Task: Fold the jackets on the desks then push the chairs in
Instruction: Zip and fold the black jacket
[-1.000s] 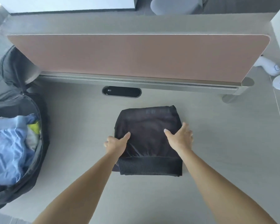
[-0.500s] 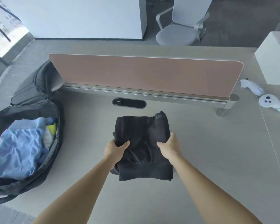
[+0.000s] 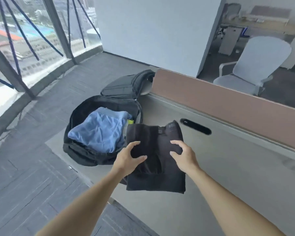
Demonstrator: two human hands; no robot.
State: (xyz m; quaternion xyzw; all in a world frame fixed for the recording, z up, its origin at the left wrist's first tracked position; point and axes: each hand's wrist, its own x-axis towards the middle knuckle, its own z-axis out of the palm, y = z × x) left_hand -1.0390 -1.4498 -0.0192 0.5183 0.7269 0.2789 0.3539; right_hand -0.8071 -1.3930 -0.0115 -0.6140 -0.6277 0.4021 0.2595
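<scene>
Both forearms reach forward from the bottom of the view, bare to the elbow. The left hand (image 3: 128,159) grips the left side of the folded black jacket (image 3: 157,169), thumb and fingers curled round a bunch of cloth. The right hand (image 3: 182,155) grips the right side the same way, fingertips and thumb pinching the fabric. The jacket is a compact dark rectangle with a ribbed hem along its near edge. It is held near the left edge of the tabletop (image 3: 232,171), its upper left corner overlapping the rim of an open black backpack (image 3: 85,155); whether the hem rests on the surface cannot be told. Small pale lettering runs along the jacket's far fold, too blurred to read. The backpack lies unzipped at the tabletop's left end, with a crumpled light blue garment (image 3: 99,132) inside and a sliver of something yellow-green beside it. The tabletop is smooth pale grey, with a dark oval cable slot (image 3: 195,126) near its far edge, where a dusty-pink divider panel (image 3: 228,106) stands. Beyond the panel a pale grey office chair (image 3: 252,68) stands on dark carpet, well apart from the jacket. To the left, grey carpet tiles run to floor-to-ceiling windows with slanted dark struts — a city street lies far below.
</scene>
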